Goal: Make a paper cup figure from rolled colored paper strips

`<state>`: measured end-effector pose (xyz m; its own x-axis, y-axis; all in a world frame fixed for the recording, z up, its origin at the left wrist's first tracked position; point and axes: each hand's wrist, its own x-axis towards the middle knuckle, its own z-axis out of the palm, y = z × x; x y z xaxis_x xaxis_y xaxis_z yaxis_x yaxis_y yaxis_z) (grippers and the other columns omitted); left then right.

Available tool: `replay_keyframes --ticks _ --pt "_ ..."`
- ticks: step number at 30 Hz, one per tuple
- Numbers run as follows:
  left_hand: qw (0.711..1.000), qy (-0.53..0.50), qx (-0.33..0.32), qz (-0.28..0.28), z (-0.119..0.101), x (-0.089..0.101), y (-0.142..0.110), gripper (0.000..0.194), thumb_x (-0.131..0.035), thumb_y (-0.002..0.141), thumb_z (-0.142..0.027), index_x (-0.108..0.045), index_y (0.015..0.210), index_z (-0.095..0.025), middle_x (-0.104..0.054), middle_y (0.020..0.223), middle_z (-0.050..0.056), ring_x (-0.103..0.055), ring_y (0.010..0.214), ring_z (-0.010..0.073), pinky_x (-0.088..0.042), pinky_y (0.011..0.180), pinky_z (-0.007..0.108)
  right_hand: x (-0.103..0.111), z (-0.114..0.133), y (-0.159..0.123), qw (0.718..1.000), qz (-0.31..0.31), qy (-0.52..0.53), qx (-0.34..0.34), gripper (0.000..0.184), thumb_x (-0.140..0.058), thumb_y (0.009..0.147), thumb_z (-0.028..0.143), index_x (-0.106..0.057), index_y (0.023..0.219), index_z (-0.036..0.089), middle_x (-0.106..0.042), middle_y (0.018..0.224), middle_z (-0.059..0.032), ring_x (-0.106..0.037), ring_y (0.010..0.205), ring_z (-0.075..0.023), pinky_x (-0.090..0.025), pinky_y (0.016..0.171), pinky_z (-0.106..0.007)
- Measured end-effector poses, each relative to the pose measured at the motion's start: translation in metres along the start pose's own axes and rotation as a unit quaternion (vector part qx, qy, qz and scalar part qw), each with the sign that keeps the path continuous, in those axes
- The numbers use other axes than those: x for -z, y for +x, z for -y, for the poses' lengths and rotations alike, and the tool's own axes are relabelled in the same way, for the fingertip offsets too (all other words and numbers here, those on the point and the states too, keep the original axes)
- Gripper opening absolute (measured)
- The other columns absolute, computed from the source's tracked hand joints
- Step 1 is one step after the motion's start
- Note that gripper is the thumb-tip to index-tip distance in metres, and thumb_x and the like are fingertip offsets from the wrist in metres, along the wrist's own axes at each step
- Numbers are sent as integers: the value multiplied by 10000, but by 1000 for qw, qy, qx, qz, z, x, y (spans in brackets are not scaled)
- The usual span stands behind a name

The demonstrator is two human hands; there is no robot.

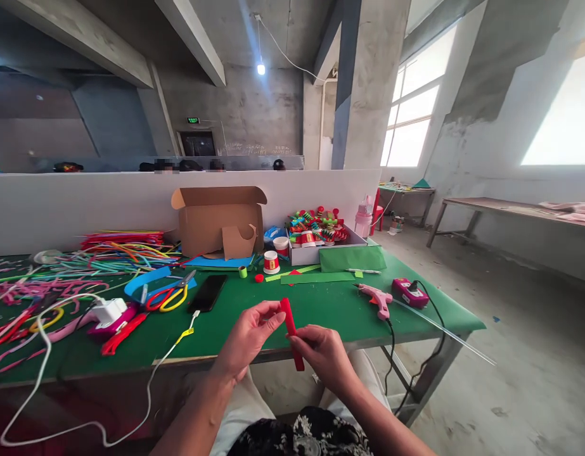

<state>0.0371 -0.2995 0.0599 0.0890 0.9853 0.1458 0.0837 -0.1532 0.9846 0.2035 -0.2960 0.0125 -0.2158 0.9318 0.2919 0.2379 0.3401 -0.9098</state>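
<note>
A flat red strip (298,360) is held in front of me, over the table's front edge. My left hand (254,329) pinches it near its upper end, thumb and fingers closed. Lower down, my right hand (323,354) grips its middle between thumb and fingers. The strip tilts slightly, its bottom end hanging below my right hand. Beyond my hands on the green table (254,310) are a red-and-white paper cup (271,262), a small green roll (243,272), a red disc (258,278) and a long green strip (315,278).
Right of my hands lie a pink glue gun (378,300) and a magenta power socket (409,292) with cords. To the left are a black phone (210,293), scissors (174,297) and coloured pipe cleaners (125,256). A cardboard box (201,221) and a filled box (311,254) stand behind.
</note>
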Motion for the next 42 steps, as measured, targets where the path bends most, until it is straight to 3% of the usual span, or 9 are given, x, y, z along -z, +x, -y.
replay_keyframes --ticks 5,15,19,23,26,30,35,42 --pt "1000 -6 12 0 -7 5 1 458 -722 691 -593 -784 860 -171 -708 852 69 -514 737 163 -455 706 302 -2 2 -3 999 50 -22 -1 380 -578 829 474 -707 644 169 -576 584 -18 -443 571 -133 -332 544 -252" --pt "998 -29 32 -48 -5 3 1 342 -765 611 -504 -768 713 -178 -698 733 54 -520 701 161 -451 681 281 -3 0 -5 995 76 -61 12 312 -558 847 362 -648 612 179 -583 614 -11 -492 619 -141 -369 592 -250" --pt "998 45 20 -49 -2 13 1 278 -717 635 -457 -718 661 -181 -651 620 22 -506 610 146 -418 593 258 8 -2 -2 994 84 -73 19 251 -540 845 322 -688 695 185 -635 662 -19 -546 645 -151 -399 615 -257" --pt "988 150 25 13 3 27 -8 203 -675 643 -383 -664 599 -185 -639 576 13 -508 561 141 -381 549 247 33 -6 5 995 60 -74 16 216 -609 793 371 -718 732 194 -672 678 -27 -567 620 -158 -420 577 -260" --pt "985 159 43 45 8 31 -16 193 -655 644 -360 -637 568 -184 -643 573 22 -518 562 146 -381 549 250 48 -8 14 999 41 -8 -20 262 -711 720 466 -717 731 204 -698 679 -33 -609 632 -178 -468 588 -273" --pt "994 98 48 13 16 28 -22 224 -650 657 -384 -614 561 -185 -619 561 18 -520 577 147 -400 579 254 48 -5 21 989 -12 130 -67 412 -829 591 527 -710 823 208 -705 705 -31 -635 645 -189 -511 620 -300" --pt "996 62 64 0 28 25 -28 276 -696 666 -437 -628 588 -181 -608 575 12 -508 588 142 -399 582 247 28 -1 16 958 -86 256 -92 429 -834 603 538 -717 837 198 -688 703 -13 -627 606 -155 -518 642 -301" --pt "995 55 78 5 37 31 -37 352 -742 628 -528 -662 601 -186 -596 591 8 -512 614 149 -418 596 242 21 -3 8 962 -90 252 -59 379 -761 718 527 -738 912 203 -677 643 7 -655 610 -151 -524 670 -285"
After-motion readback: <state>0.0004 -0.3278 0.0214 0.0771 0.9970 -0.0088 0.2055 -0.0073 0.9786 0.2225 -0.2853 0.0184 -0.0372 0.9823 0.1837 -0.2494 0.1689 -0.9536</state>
